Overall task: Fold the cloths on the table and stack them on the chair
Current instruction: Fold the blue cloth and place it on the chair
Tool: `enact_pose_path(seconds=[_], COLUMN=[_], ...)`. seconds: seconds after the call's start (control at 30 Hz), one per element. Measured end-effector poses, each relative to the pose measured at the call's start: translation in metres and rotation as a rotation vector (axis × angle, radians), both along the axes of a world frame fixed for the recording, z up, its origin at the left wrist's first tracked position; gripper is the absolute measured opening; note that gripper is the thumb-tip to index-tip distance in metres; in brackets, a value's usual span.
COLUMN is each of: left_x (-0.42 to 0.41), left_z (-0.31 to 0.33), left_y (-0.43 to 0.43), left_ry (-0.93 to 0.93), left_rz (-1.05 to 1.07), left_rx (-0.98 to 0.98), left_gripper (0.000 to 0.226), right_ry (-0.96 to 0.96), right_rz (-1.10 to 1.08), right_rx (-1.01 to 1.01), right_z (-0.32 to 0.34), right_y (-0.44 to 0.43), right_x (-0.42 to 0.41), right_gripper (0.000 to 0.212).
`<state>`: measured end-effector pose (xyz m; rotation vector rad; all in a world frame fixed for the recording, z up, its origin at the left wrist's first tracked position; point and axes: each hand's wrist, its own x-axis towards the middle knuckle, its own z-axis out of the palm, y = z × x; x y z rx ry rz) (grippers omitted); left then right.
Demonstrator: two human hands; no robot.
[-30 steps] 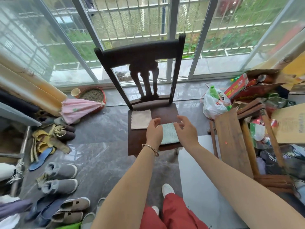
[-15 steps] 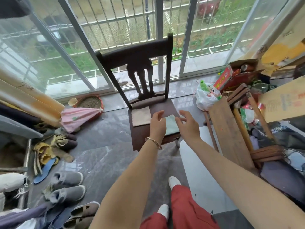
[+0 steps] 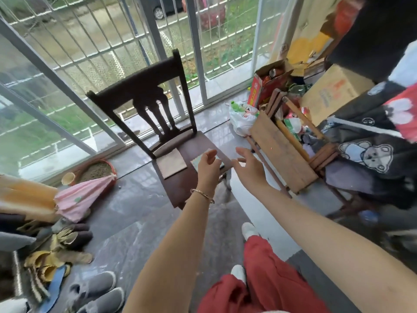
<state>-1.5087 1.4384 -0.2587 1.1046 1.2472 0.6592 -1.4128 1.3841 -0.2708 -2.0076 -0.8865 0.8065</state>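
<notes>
A dark wooden chair (image 3: pixel 178 184) stands before the window. On its seat lie a folded beige cloth (image 3: pixel 171 162) at the left and a folded light green cloth (image 3: pixel 195 163) at the right. My left hand (image 3: pixel 208 167) hovers over the green cloth and hides most of it, fingers relaxed and holding nothing. My right hand (image 3: pixel 249 169) is just off the seat's right edge, fingers spread, empty.
A wooden rack (image 3: pixel 282 152) and boxes crowd the floor right of the chair, with a white plastic bag (image 3: pixel 242 119) behind. A pink umbrella (image 3: pixel 83 195), a round basin (image 3: pixel 97 171) and several shoes (image 3: pixel 94 292) lie at the left.
Both hands have let go of the green cloth and lifted off it. The right hand has drawn away to the right. The view has swung rightwards.
</notes>
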Motion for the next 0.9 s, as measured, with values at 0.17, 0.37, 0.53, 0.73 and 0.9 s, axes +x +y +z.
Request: enact_pose_path(seconds=[0.17, 0.37, 0.53, 0.73, 0.9], left_x=[0.017, 0.041, 0.065, 0.103, 0.133], left_z=[0.0, 0.005, 0.006, 0.01, 0.013], left_y=[-0.022, -0.058, -0.087, -0.139, -0.206], left_ry=[0.008, 0.02, 0.042, 0.031, 0.027], left_rz=[-0.091, -0.236, -0.37, -0.499, -0.656], left_rx=[-0.04, -0.036, 0.008, 0.039, 0.047], left_gripper=[0.039, 0.039, 0.04, 0.037, 0.037], right_ry=[-0.014, -0.066, -0.04, 0.018, -0.002], right_rz=[-0.098, -0.215, -0.321, -0.455, -0.584], right_rx=[0.012, 0.009, -0.026, 0.005, 0.035], right_z=[0.004, 0.012, 0.014, 0.015, 0.017], right_y=[-0.032, -0.073, -0.111, -0.176, -0.253], right_x=[0.007, 0.025, 0.046, 0.068, 0.087], right_gripper=[0.039, 0.04, 0.041, 0.039, 0.04])
